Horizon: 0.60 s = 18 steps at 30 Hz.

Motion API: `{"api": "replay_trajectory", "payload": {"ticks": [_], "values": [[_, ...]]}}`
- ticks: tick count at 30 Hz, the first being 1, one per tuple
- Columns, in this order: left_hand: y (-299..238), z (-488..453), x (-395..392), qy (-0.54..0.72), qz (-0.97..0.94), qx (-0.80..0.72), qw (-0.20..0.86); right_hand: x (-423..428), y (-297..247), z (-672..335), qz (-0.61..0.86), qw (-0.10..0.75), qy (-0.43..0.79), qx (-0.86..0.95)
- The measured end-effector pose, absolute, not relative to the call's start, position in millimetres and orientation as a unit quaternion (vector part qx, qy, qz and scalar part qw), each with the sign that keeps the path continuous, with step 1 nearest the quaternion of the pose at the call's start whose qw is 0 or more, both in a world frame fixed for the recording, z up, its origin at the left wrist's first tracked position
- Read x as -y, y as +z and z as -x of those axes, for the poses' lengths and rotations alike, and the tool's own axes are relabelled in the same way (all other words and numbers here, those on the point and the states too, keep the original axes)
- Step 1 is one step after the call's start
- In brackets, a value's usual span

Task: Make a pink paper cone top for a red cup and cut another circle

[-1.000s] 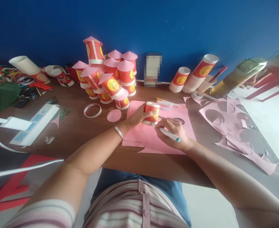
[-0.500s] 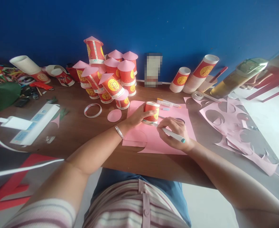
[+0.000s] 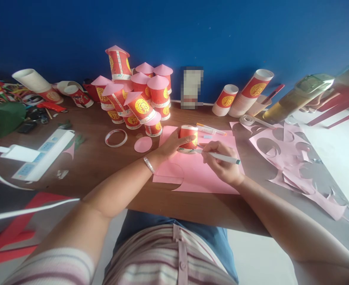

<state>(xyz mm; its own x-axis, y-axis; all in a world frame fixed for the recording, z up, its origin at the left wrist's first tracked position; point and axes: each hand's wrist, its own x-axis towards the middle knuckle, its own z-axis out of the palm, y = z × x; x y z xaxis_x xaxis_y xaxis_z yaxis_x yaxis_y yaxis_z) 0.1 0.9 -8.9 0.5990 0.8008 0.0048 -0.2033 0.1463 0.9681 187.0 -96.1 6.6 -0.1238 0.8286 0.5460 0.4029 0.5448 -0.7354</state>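
Looks bright overall, seemingly lit from the right. Glares nearly white across the floor (image 3: 339, 138) and spreads a greyish sheen over the right of the bench (image 3: 256, 170). Glints off the golden bottle (image 3: 287, 99). Drops into soft shadow beneath the right forearm (image 3: 277, 215). Darkens toward the upper right of the blue wall (image 3: 162, 31). Stretches and smears toward the edges, reads clearer mid-frame, leaves markings on the held cup (image 3: 188, 132) indistinct. Breaks into coarse pixels over one upright object (image 3: 191, 88).

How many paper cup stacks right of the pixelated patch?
2: a shorter stack and, right of it, a taller, more tilted stack. Both stand beyond and right of the red paper cup in the left hand. More could be hidden.
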Motion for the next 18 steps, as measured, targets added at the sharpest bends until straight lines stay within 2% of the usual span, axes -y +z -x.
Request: {"api": "replay_trajectory", "payload": {"ticks": [5,11,18], "values": [[-9.4,-0.3,-3.3,0.375,-0.506,-0.248,0.736,97.6,11.0,-187.2,0.432,0.509,0.287,0.686],[-11.3,0.8,-3.2,0.385,-0.494,-0.245,0.741,95.7,7.2,-188.8,0.44,0.503,0.27,0.693],[-1.8,2.3,1.9,0.375,-0.56,-0.255,0.693,96.3,7.0,-185.1,0.41,0.502,0.265,0.714]]}}
